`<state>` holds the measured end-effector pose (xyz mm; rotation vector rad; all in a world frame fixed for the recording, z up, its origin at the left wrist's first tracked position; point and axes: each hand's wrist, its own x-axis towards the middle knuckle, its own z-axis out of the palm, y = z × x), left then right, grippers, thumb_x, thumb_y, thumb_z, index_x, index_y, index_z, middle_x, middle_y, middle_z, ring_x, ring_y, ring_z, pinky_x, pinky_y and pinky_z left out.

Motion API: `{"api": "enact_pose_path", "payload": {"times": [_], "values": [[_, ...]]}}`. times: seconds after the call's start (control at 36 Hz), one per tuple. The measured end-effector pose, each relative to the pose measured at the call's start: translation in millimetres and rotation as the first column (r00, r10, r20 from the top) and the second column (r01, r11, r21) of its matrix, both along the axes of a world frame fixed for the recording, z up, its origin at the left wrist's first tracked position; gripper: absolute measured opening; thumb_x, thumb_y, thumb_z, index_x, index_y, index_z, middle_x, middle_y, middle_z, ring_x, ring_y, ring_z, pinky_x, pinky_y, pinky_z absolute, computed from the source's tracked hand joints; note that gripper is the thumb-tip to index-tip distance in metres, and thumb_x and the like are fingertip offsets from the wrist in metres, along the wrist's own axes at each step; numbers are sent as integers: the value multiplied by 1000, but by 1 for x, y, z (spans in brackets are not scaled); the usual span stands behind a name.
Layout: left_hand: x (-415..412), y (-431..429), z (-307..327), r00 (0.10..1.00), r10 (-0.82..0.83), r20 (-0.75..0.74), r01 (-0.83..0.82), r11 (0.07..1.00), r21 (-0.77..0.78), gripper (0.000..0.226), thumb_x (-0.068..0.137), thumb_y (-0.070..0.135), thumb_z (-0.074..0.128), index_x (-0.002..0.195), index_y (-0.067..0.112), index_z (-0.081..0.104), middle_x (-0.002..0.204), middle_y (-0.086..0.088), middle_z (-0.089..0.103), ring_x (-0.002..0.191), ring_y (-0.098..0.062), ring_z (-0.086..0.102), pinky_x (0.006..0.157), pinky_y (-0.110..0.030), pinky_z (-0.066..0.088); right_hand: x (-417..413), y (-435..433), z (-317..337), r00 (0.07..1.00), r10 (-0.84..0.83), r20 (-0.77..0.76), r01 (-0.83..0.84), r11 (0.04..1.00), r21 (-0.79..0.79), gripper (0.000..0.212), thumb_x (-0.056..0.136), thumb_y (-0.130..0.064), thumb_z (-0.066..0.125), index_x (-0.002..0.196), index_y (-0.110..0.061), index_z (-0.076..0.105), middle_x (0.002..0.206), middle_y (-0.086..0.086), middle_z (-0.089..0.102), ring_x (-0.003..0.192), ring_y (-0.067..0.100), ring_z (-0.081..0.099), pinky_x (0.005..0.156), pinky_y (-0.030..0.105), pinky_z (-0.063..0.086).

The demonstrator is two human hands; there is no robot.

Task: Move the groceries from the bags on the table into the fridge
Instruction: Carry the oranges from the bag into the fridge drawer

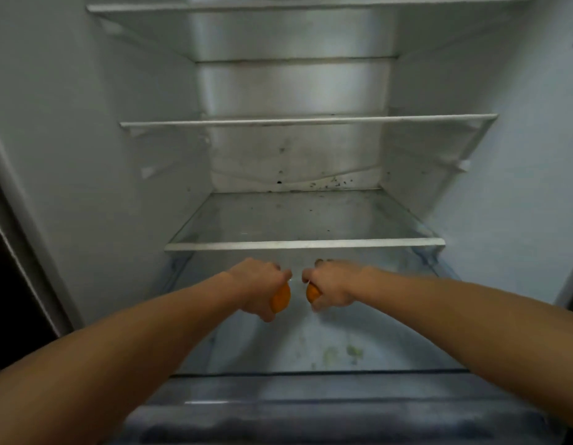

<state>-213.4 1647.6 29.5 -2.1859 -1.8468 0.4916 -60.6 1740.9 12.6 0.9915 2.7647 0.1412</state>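
Note:
The fridge stands open in front of me, its lowest glass shelf (pixel 304 244) bare. Both my arms reach into the clear crisper drawer (pixel 311 348) below that shelf. My left hand (pixel 258 285) is closed around an orange fruit (pixel 281 298), of which only the lower right part shows. Close beside it, my right hand (pixel 335 289) grips a second orange fruit (pixel 312 293), mostly hidden by the fingers. The two hands are a small gap apart, held above the drawer floor.
Two more shelves sit higher up: a middle shelf (pixel 307 120) and a top shelf (pixel 278 6). The drawer floor carries green stains (pixel 343 353). The drawer's front rim (pixel 311 403) runs under my forearms. A dark gap lies at the far left.

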Motion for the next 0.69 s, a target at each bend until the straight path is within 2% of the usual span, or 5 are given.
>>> {"api": "enact_pose_path", "payload": {"times": [0.19, 0.33, 0.47, 0.56, 0.69], "values": [[-8, 37, -20, 995, 48, 89, -47, 999, -20, 77, 78, 42, 73, 140, 17, 33, 126, -10, 50, 106, -31, 58, 75, -35, 41, -6, 31, -17, 986, 21, -165, -41, 992, -119, 63, 87, -45, 64, 140, -22, 38, 128, 10, 44, 122, 32, 47, 96, 39, 44], [-14, 49, -31, 972, 85, 221, -81, 996, -23, 74, 82, 40, 69, 141, 16, 31, 129, -10, 46, 110, -33, 57, 81, -38, 45, -3, 38, -27, 987, -7, -162, -8, 996, -89, 75, 89, -49, 61, 150, -21, 28, 144, 9, 37, 132, 30, 41, 102, 42, 43], [-17, 48, -28, 977, 84, 196, -88, 996, 9, 70, 82, 42, 69, 137, 15, 36, 127, -10, 48, 108, -32, 58, 77, -35, 43, 0, 31, -15, 998, -26, -62, 23, 999, -45, 81, 87, -45, 64, 151, -17, 24, 147, 13, 36, 135, 32, 39, 102, 43, 43], [-13, 43, -23, 982, 63, 179, -67, 998, 19, 61, 84, 42, 66, 133, 15, 39, 124, -11, 48, 106, -33, 58, 73, -37, 43, 9, 23, -4, 997, -70, -23, 70, 998, -2, 84, 84, -45, 67, 150, -16, 23, 144, 15, 37, 131, 34, 42, 100, 44, 45], [-4, 28, -1, 992, 19, 125, -21, 1000, 10, 39, 93, 35, 53, 125, 12, 47, 123, -14, 50, 108, -35, 57, 72, -34, 37, 29, -3, 15, 996, -88, 14, 88, 995, 47, 58, 90, -46, 60, 137, -15, 43, 126, 13, 54, 110, 32, 57, 84, 36, 45]]}}
